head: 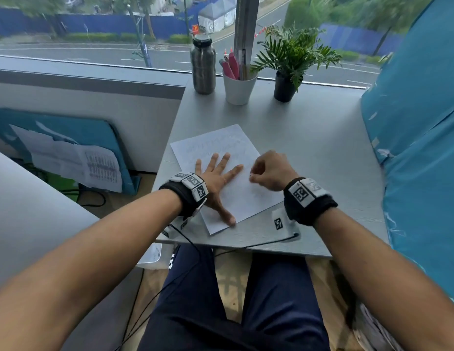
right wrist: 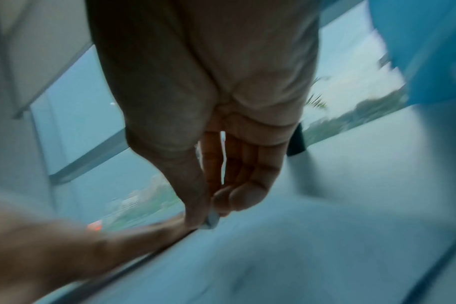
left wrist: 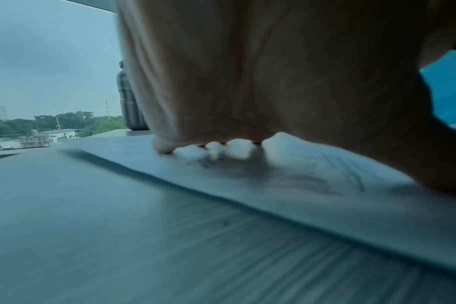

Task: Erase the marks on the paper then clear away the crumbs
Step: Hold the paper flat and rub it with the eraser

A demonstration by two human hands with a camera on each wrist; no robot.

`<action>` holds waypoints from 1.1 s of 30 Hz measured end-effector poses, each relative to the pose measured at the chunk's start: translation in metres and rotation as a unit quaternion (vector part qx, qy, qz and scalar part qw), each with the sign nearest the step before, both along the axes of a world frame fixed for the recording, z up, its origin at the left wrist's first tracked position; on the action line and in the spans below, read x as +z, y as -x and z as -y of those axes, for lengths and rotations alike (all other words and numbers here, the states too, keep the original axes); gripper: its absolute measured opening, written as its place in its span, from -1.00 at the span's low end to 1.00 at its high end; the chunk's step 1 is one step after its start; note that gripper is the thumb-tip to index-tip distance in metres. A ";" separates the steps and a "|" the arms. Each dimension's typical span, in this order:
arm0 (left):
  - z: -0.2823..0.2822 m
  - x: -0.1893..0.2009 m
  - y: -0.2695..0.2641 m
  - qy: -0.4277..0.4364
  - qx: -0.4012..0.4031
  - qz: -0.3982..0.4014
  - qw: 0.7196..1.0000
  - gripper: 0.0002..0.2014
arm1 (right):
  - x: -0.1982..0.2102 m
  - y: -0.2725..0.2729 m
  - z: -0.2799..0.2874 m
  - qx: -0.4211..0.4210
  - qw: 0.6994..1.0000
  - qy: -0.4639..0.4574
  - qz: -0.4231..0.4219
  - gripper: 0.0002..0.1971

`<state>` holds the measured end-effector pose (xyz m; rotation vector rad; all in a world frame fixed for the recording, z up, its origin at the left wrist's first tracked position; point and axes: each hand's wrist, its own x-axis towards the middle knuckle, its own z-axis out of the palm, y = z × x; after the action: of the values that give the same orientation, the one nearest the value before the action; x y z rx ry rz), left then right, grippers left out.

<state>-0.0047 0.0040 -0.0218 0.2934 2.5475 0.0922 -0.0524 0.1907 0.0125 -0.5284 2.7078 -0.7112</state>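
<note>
A white sheet of paper (head: 228,148) with faint pencil marks lies angled on the grey desk (head: 309,138). My left hand (head: 218,178) presses flat on it with fingers spread, the thumb near the sheet's front corner. My right hand (head: 269,171) hovers over the sheet's right part, fingers curled, pinching a small pale eraser (right wrist: 212,221) between thumb and fingertips. In the left wrist view the paper (left wrist: 286,174) shows smudged pencil lines under the left hand (left wrist: 247,82). The right wrist view is blurred by motion. No crumbs can be made out.
At the back of the desk stand a steel bottle (head: 203,64), a white cup of pens (head: 238,87) and a potted plant (head: 289,67). A blue panel (head: 418,122) rises on the right. Cables and a marker tag (head: 278,223) lie near the front edge.
</note>
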 end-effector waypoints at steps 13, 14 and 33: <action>-0.023 -0.002 -0.040 -0.124 -0.332 -0.084 0.931 -0.24 | -0.006 0.017 -0.028 -0.053 0.997 -0.018 0.049 -0.90; -0.021 -0.004 -0.039 -0.126 -0.320 -0.070 0.936 -0.27 | -0.006 0.017 -0.029 -0.053 0.997 -0.016 0.050 -0.90; 0.024 0.000 -0.006 -0.030 -0.053 -0.019 0.998 0.54 | -0.004 0.001 0.027 -0.051 0.997 0.003 -0.053 -0.94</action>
<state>0.0016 -0.0198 -0.0216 0.4572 2.5648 0.1248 -0.0532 0.1638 0.0084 -0.4428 2.8506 -0.7365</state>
